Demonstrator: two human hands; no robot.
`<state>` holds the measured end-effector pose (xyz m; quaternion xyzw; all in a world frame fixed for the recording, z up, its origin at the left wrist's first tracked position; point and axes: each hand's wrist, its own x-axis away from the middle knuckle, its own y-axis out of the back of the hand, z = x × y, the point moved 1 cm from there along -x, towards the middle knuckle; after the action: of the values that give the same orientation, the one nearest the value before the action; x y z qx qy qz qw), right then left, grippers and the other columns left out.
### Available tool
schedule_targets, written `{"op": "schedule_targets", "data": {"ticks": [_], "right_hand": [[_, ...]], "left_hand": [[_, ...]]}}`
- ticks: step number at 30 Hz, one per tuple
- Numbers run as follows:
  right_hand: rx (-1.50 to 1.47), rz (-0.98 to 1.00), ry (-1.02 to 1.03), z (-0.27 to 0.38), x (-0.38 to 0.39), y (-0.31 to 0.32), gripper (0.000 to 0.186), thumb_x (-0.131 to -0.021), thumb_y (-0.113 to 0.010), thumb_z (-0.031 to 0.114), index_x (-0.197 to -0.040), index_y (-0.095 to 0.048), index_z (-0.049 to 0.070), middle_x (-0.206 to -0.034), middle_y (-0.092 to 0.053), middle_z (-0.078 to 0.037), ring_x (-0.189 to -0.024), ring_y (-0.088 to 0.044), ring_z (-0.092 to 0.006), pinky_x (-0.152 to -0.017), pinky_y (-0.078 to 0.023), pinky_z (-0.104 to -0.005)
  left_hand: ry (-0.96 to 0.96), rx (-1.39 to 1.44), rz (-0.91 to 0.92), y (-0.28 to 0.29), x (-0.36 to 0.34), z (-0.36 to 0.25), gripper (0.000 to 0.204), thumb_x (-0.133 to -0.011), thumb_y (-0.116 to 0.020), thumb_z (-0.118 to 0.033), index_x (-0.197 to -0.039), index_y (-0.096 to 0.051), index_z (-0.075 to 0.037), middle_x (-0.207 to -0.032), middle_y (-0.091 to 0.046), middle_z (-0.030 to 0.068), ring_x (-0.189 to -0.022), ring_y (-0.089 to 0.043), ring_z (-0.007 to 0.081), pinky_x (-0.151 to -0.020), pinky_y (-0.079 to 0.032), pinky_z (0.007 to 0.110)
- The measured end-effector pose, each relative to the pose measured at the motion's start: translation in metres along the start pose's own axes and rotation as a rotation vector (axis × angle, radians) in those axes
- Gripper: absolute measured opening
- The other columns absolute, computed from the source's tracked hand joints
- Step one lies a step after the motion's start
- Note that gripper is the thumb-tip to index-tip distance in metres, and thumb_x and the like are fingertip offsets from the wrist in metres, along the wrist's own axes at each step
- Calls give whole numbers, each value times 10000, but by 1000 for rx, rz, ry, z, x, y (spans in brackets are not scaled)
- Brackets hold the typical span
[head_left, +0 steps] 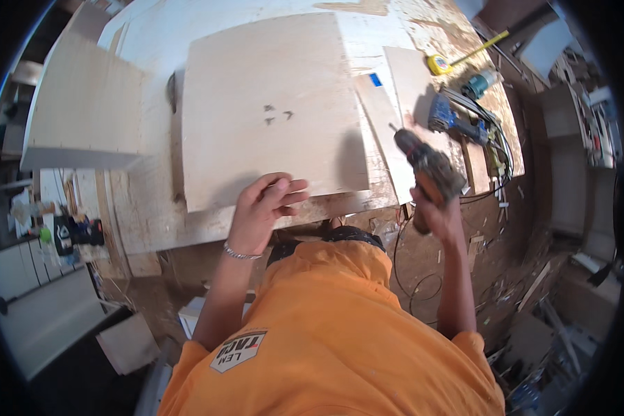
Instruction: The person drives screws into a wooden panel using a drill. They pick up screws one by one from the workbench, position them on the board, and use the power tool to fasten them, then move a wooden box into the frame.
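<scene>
A pale, near-square wooden panel (pixel 256 62) lies flat on the workbench, with three small dark bits or marks (pixel 289 114) near its middle. I cannot tell which they are. Over the panel's near edge is my left hand (pixel 262 208), its thumb pressed to bent fingers. Anything pinched there is too small to make out. My right hand (pixel 437 216) grips the handle of a dark cordless drill (pixel 430 170), right of the panel. The drill's thin bit points up and left, away from me, over narrow wooden strips (pixel 385 132).
An upright pale board assembly (pixel 83 104) stands on the left of the workbench (pixel 159 229). At the right lie a yellow tape measure (pixel 439 64), a blue power tool (pixel 451 119), a teal tool (pixel 480 83) and a coiled black cable (pixel 509 156). Scraps litter the floor.
</scene>
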<state>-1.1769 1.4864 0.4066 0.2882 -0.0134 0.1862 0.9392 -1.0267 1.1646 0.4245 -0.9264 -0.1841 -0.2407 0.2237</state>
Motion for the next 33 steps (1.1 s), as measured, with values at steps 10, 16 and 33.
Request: {"op": "schedule_targets", "data": {"ticks": [10,16,33], "right_hand": [[-99,409,240,120,69,-91,351,-807,-815,125,-1122,-687,38,-991,-724,-85,-877,-704,-231,-775,-565,-350],[-103,510,-318,115,77,-121,322,-856,-769,67,-1165,-684,29,-1007,-730,-73,-886,-690,-159,-781,-560,-304],[678,740,236,301,20,-240,414,-798,-788,54,-1189,-668,-10,-1064,-739,-152,-937,-719,-262,-845,-556,-369]], "left_hand": [[0,671,117,37,30,8,218,-1062,-589,-250,-1197,-608,-79,-1224,-709,89,-1165,-665,177,-917,-555,294],[-30,715,62,77,43,13,280,-1070,-576,-289,-1188,-605,-37,-1219,-705,129,-1162,-653,165,-975,-545,302],[-118,1388,100,146,34,43,283,-1100,-494,-243,-1323,-558,-81,-1416,-605,90,-1308,-553,176,-1136,-438,342]]}}
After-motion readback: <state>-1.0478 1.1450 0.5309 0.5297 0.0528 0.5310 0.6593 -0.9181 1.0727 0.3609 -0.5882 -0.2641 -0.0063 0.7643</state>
